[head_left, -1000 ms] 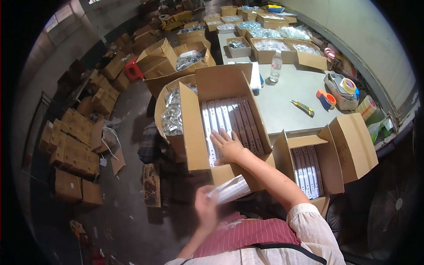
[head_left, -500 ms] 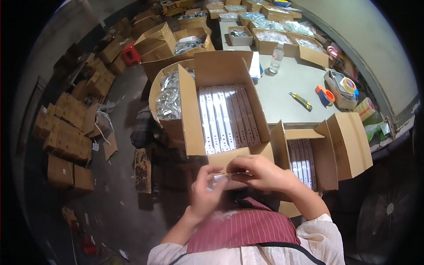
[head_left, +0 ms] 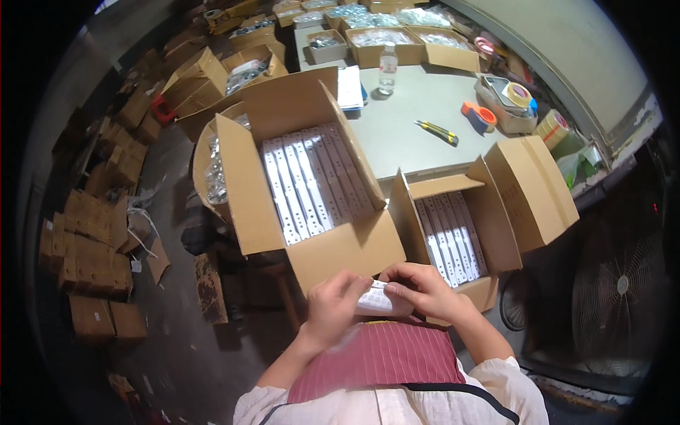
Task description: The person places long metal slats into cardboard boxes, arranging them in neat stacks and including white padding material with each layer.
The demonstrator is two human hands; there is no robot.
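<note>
Close in front of my body, my left hand (head_left: 336,303) and my right hand (head_left: 426,290) pinch a white label strip (head_left: 382,300). It looks curved or rolled, with faint grey print; whether it is paper or film I cannot tell. Both thumbs and forefingers meet near its upper edge. Just beyond my hands stands an open carton (head_left: 244,180), its near flap folded down toward me. Inside it, perforated metal rails (head_left: 301,180) stand in a packed row. A smaller open carton (head_left: 499,205) to the right holds similar metal rails (head_left: 448,234).
A grey table (head_left: 404,134) carries a yellow utility knife (head_left: 437,132), an orange tape dispenser (head_left: 479,117), a clear bottle (head_left: 387,69) and boxes of bagged parts. A fan (head_left: 622,285) stands at right. Stacked cartons (head_left: 92,248) line the left.
My view has turned, so the cartons and table appear farther left. My hands have shifted on the white label strip, and more of its printed face shows. The big carton's near flap is more visible.
</note>
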